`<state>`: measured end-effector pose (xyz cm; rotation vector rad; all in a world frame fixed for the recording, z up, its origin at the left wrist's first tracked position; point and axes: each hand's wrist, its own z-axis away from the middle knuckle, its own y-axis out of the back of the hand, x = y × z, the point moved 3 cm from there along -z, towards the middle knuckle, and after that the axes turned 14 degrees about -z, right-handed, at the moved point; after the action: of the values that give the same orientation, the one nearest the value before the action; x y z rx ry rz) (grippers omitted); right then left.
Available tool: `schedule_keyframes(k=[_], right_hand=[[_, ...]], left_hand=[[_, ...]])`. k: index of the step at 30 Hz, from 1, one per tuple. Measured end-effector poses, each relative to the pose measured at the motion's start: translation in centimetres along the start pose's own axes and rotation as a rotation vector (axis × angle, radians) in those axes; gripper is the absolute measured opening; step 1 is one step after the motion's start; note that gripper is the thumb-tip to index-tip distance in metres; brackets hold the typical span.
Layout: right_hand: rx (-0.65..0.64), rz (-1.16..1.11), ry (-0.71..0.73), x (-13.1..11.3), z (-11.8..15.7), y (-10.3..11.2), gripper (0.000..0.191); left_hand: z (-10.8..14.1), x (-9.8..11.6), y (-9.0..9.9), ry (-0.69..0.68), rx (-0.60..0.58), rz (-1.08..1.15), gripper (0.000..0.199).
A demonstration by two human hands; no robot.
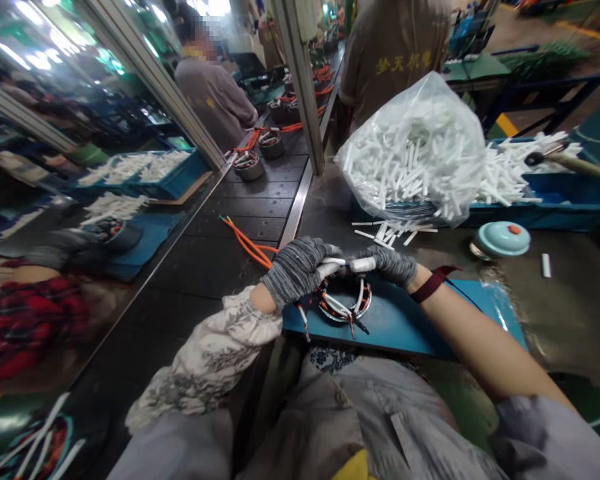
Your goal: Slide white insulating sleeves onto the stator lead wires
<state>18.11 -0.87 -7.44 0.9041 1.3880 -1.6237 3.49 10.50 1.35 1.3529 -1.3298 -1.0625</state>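
Note:
Just above a motor stator point(344, 313) with orange, white and black leads, both my hands meet fingertip to fingertip. My left hand point(300, 267), in a grey striped glove, is closed on a white sleeve point(334, 261) that points to the right. My right hand point(385, 262), gloved alike, pinches at the end of this sleeve, where a bit of blue shows; what exactly its fingers hold is too small to make out. Orange cables point(250, 245) run leftward from beneath my left hand. The stator lies on a blue board point(410, 317) and the hands partly hide it.
A clear bag of white sleeves point(415, 147) stands beyond my hands, with loose sleeves point(390, 233) before it. To the right are a blue bin point(575, 210) and a light-blue round container point(504, 239). Stators point(249, 165) sit on the conveyor point(260, 200). Co-workers are nearby.

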Motion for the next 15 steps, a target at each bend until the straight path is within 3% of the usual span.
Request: schedule_keyframes(k=[10, 12, 15], right_hand=[[0.106, 0.108, 0.064, 0.9, 0.2, -1.5, 0.042], [0.158, 0.234, 0.091, 0.8, 0.2, -1.5, 0.043], [0.196, 0.548, 0.250, 0.1, 0.4, -1.4, 0.039]], left_hand=[[0.5, -1.2, -0.7, 0.066, -0.265, 0.296, 0.031], [0.4, -1.3, -1.1, 0.052, -0.322, 0.334, 0.031], [0.2, -1.0, -2.0, 0.064, -0.398, 0.222, 0.033]])
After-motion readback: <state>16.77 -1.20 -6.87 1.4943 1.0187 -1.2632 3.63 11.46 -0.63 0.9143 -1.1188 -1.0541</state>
